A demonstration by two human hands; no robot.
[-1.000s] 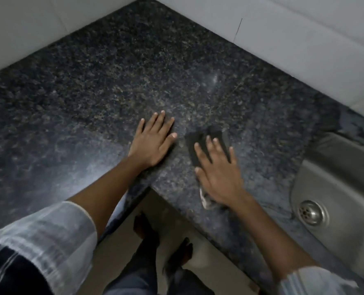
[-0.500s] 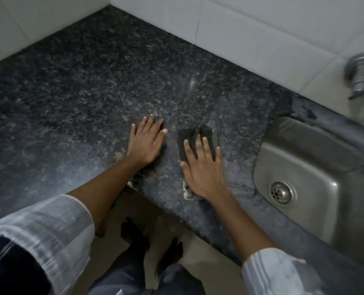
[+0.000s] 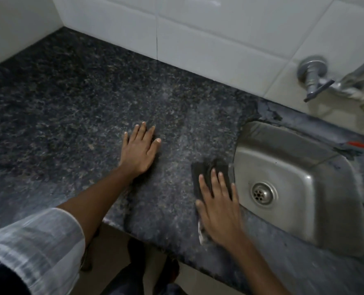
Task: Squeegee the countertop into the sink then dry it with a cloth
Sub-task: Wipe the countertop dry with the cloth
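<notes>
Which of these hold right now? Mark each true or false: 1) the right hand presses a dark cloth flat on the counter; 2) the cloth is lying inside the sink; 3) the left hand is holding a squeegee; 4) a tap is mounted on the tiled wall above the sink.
1) True: the right hand lies flat on the dark cloth on the countertop.
2) False: the cloth is on the granite, right beside the left rim of the sink.
3) False: the left hand is empty, palm flat on the countertop.
4) True: the tap sticks out of the wall tiles above the sink.
</notes>
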